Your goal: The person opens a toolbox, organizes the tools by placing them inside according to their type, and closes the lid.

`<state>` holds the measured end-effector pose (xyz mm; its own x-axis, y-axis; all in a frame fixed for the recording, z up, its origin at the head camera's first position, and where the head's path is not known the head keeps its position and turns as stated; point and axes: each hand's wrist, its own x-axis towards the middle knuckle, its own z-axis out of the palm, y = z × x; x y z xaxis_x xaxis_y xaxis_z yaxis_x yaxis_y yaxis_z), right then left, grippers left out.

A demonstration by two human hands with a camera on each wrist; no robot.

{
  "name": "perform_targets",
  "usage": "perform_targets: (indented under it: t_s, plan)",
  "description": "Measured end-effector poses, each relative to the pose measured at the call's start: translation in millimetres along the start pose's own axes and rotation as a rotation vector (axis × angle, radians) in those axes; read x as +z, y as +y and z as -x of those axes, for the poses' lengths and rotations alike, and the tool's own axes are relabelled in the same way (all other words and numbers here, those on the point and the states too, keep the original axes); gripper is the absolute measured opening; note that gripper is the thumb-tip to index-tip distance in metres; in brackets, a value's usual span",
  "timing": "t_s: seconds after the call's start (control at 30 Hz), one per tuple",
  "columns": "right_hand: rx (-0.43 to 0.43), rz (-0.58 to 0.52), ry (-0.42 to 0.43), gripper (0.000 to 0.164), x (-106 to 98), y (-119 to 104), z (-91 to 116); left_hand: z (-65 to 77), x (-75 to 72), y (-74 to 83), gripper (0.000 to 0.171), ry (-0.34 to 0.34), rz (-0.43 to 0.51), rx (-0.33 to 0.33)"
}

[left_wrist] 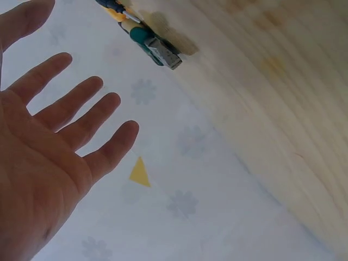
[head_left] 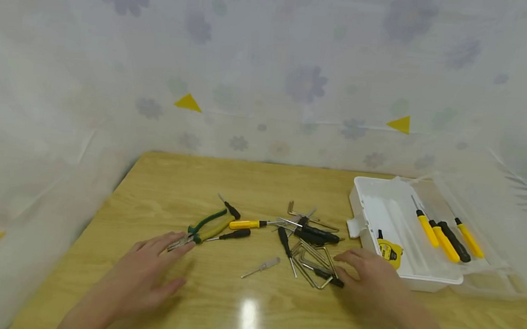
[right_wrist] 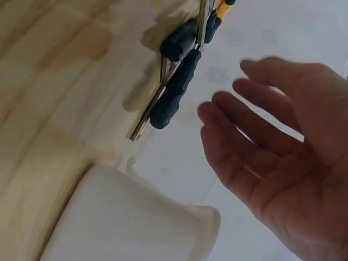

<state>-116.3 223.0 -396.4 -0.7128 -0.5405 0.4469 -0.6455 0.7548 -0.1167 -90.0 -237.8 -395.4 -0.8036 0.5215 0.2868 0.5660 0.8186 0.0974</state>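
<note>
My left hand (head_left: 145,274) is spread with its fingers straight, palm down over the table's left side. Its fingertips overlap the jaws of the pliers (head_left: 215,230), which have green and yellow handles; nothing shows in its palm in the left wrist view. My right hand (head_left: 370,282), fingers loosely bent and holding nothing, hovers beside a heap of L-shaped hex keys (head_left: 330,262) and a small black-handled screwdriver (head_left: 324,274). Behind the heap lie black-handled tools (head_left: 315,236) and a yellow-handled screwdriver (head_left: 247,224). A small clear-handled screwdriver (head_left: 269,263) lies between the hands.
An open white toolbox (head_left: 385,205) stands at the right, holding a yellow tape measure (head_left: 391,253). Yellow-handled screwdrivers (head_left: 427,229) and a black-handled tool (head_left: 454,242) lie in its clear lid (head_left: 485,244). A flowered sheet (head_left: 270,82) hangs behind the wooden table (head_left: 188,179).
</note>
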Motion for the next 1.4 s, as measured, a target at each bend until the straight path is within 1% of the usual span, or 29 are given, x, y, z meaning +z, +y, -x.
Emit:
perform_targets:
  t_s: [0.03,0.1,0.17,0.2,0.3,0.4,0.47,0.5,0.57,0.6,0.67,0.7,0.73,0.8,0.83,0.87,1.0,1.07,1.2,1.23,1.33,1.4]
  plan:
    - [0.005,-0.028,-0.083,0.018,1,-3,1,1.7,0.1,-1.3,0.065,-0.005,0.001,-0.008]
    - [0.017,-0.066,-0.213,0.015,3,-7,4,4.0,0.9,-3.3,0.065,-0.013,0.002,-0.019]
    - [0.031,-0.087,-0.281,0.015,5,-9,6,5.2,2.0,-4.5,0.065,-0.017,0.0,-0.025]
    - [0.042,-0.085,-0.299,0.016,6,-10,7,5.4,2.4,-4.9,0.065,-0.019,-0.001,-0.028]
    - [0.059,-0.079,-0.315,0.023,9,-11,9,6.2,3.3,-5.2,0.064,-0.021,-0.005,-0.031]
    - [0.127,-0.112,-0.355,0.029,7,-9,9,7.8,4.0,-4.4,0.063,-0.018,0.002,-0.021]
    - [0.167,-0.126,-0.364,0.031,4,-8,10,8.7,4.9,-4.0,0.063,-0.011,0.003,-0.012]
    - [0.162,-0.126,-0.338,0.032,3,-7,10,9.0,5.3,-4.0,0.063,-0.003,0.004,-0.005]
    - [0.103,-0.102,-0.231,0.032,0,-4,10,9.1,6.1,-4.4,0.064,0.019,0.001,0.001]
    - [0.056,-0.089,-0.153,0.032,-1,-2,10,8.9,6.6,-4.8,0.065,0.03,-0.002,0.003]
    - [-0.036,-0.041,0.029,0.016,-3,1,9,8.5,7.2,-6.0,0.066,0.039,-0.007,-0.001]
    - [-0.075,-0.023,0.118,0.012,-3,3,8,8.3,7.4,-6.4,0.066,0.042,-0.007,-0.003]
    - [-0.096,-0.011,0.186,0.015,-4,4,7,8.0,7.7,-6.7,0.066,0.038,-0.007,-0.008]
    - [-0.096,-0.004,0.273,0.033,-5,6,5,7.9,8.2,-6.7,0.065,0.022,-0.005,-0.015]
    - [-0.083,0.003,0.299,0.043,-6,6,5,7.9,8.4,-6.5,0.065,0.013,-0.004,-0.019]
    - [-0.067,0.01,0.319,0.045,-7,7,5,8.1,8.5,-6.1,0.065,0.007,-0.001,-0.023]
    - [0.014,0.038,0.38,0.048,-16,10,7,8.7,8.8,-4.2,0.065,-0.009,0.006,-0.028]
    - [0.062,0.055,0.423,0.047,-22,16,9,8.5,9.1,-3.4,0.065,0.004,0.008,-0.018]
    - [0.17,0.085,0.526,0.021,-37,33,15,6.0,10.6,-0.3,0.065,0.055,0.023,0.03]
    - [0.202,0.091,0.545,0.017,-41,38,18,5.2,11.2,1.1,0.065,0.065,0.028,0.044]
    - [0.272,0.104,0.601,0.011,-51,55,25,2.0,12.5,7.4,0.064,0.057,0.05,0.076]
    - [0.302,0.112,0.61,0.01,-57,65,32,-0.6,13.3,12.8,0.063,0.037,0.057,0.088]
